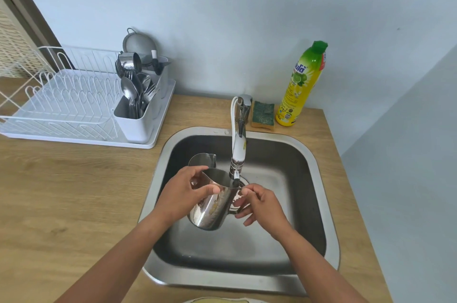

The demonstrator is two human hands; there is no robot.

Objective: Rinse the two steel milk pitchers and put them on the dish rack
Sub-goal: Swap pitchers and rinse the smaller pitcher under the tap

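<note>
I'm eyeing the dish rack point(66, 99), lying well off to my left. My left hand point(184, 197) is cupping the steel milk pitcher point(214, 206) under the faucet point(238, 149); my right hand point(262, 206) is pinching its handle. The second pitcher point(201, 160) is waiting behind in the sink point(314, 174).

From my remote seat, my left hand point(184, 195) covers much of the near shiny steel milk pitcher point(212, 206), and my right hand point(259, 206) hides most of its handle. The second steel pitcher point(201, 160) shows only its rim and spout behind the first. The white wire dish rack point(61, 99) is cut off at the left edge. A pale yellowish object point(215, 300) is clipped by the bottom edge; I cannot tell what it is. Small print on the yellow dish-soap bottle with a green cap point(300, 89) is too fine to read. Both forearms leave the view at the bottom.
</note>
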